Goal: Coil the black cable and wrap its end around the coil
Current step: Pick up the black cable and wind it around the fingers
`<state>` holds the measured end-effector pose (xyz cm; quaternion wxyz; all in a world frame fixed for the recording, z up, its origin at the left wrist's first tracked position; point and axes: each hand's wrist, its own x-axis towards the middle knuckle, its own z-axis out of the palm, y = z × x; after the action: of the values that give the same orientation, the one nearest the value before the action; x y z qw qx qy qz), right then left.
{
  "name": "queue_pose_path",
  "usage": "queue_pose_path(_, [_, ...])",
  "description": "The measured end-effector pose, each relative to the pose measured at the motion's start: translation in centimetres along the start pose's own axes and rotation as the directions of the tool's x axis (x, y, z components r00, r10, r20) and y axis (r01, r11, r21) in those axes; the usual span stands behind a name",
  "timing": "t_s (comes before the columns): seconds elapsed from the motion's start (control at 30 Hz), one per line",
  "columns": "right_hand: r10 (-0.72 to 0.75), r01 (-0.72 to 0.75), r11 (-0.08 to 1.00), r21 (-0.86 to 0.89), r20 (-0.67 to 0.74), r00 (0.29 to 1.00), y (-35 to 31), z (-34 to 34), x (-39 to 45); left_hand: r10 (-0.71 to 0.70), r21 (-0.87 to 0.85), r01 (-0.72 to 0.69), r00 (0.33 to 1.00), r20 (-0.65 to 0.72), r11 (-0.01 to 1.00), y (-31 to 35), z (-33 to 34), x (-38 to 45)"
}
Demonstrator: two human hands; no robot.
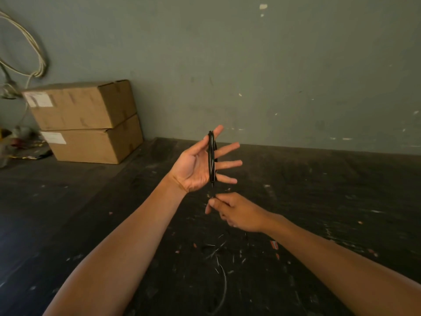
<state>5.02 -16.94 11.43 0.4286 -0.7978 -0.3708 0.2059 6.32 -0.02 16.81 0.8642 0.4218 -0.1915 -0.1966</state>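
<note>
Around the spread left hand (193, 166), the black cable (211, 156) loops

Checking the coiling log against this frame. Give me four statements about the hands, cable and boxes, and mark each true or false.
1. The black cable is looped around the spread fingers of the left hand. True.
2. The right hand lies flat and open on the table. False: it hangs below the coil, fingers pinching the cable's loose run.
3. Two cardboard boxes are stacked against the wall. True.
4. The coil rests on the dark table. False: it is held up in the air.
</note>
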Motion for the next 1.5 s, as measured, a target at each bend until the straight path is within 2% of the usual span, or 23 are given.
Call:
queue_pose_path(0.07, [-0.007,0.008,0.998,-0.067,0.023,1.0,-0.8,-0.3,-0.5,0.009,0.01,-0.008,0.999,-0.053,1.0,-0.3,-0.5,-0.1])
queue_pose_path(0.2, [-0.078,0.088,0.939,-0.331,0.043,0.996,-2.8,-1.8,-1.2,-0.003,0.057,0.011,0.99,-0.143,0.998,-0.9,-1.0,-0.1])
queue_pose_path(0.3, [-0.107,0.115,0.898,-0.424,0.044,0.993,-4.1,-3.5,-1.2,-0.037,0.124,0.066,0.975,-0.219,0.99,-1.4,-1.4,-0.4])
queue_pose_path(0.47, [-0.143,0.142,0.784,-0.604,0.047,0.989,-6.3,-6.8,-0.7,-0.105,0.156,0.135,0.977,-0.187,0.978,-2.7,-2.2,-0.9])
queue_pose_path(0.67, [-0.145,0.094,0.701,-0.707,-0.012,0.989,-7.9,-10.8,0.6,-0.227,0.171,0.267,0.948,-0.223,0.948,-3.5,-1.7,-1.3])
queue_pose_path(0.77, [-0.175,0.114,0.702,-0.703,-0.015,0.984,-8.5,-11.7,1.1,-0.261,0.165,0.291,0.948,-0.18,0.943,-3.4,-1.0,-1.2])
queue_pose_path(0.87, [-0.221,0.139,0.726,-0.674,-0.037,0.975,-8.9,-12.4,1.2,-0.287,0.235,0.312,0.948,-0.135,0.921,-3.5,-0.7,-1.4])
queue_pose_path(1.03, [-0.244,0.17,0.759,-0.628,-0.033,0.969,-9.0,-12.3,1.2,-0.285,0.264,0.321,0.944,-0.166,0.91,-3.7,-0.5,-1.4])
queue_pose_path(1.17, [-0.237,0.153,0.778,-0.609,-0.06,0.97,-8.4,-12.5,1.3,-0.288,0.211,0.307,0.95,-0.117,0.928,-3.9,-0.2,-1.4])
queue_pose_path(1.3, [-0.218,0.135,0.82,-0.556,-0.086,0.972,-7.2,-12.8,1.4,-0.297,0.146,0.294,0.955,0.001,0.945,-4.2,0.1,-1.7])
queue_pose_path(1.4, [-0.221,0.143,0.875,-0.462,-0.119,0.968,-6.6,-12.8,1.7,-0.279,0.107,0.27,0.957,0.082,0.957,-4.2,0.8,-1.7])
queue_pose_path(1.5, [-0.229,0.166,0.944,-0.286,-0.205,0.952,-5.7,-12.3,1.7,-0.21,0.088,0.198,0.965,0.157,0.976,-3.4,1.5,-1.7])
